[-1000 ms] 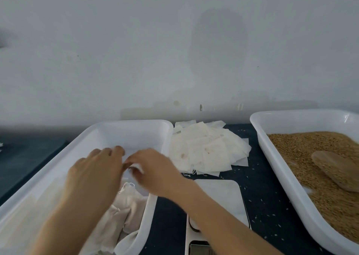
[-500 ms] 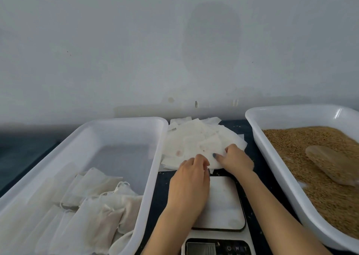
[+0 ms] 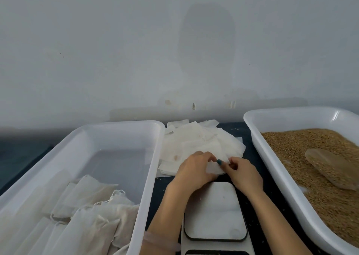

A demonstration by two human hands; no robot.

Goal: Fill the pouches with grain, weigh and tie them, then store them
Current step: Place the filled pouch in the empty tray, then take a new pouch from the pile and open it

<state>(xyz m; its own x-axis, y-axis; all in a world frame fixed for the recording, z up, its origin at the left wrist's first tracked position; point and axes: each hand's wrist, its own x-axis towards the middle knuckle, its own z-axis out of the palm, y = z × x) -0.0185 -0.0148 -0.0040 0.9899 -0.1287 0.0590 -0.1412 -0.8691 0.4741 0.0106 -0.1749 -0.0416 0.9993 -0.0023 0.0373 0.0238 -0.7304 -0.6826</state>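
White pouch cloth is what both hands now work on. 1 second ago they were together over the storage tray (image 3: 153,177) left of the scale (image 3: 213,212), above the tied pouches (image 3: 93,206). Half a second ago they had crossed to the pile of flat pouches (image 3: 194,140) lying just beyond the scale.

Now the left hand (image 3: 194,169) and right hand (image 3: 244,175) sit close together at the pile's near edge, their fingertips almost meeting. Both pinch 1 empty pouch (image 3: 213,169) there, apparently peeling it off the pile or working its mouth open.

The tied pouches lie untouched in the storage tray, and the scale's plate is bare. I read this as 1 round finished, with a pouch stored, and the next round starting.

Right of the scale, the grain (image 3: 310,144) fills its tray (image 3: 272,167) with the scoop (image 3: 330,167) lying in it, untouched. Filling probably comes next, once this pouch is free and open. Thin sheets cling, so 2 could lift together.
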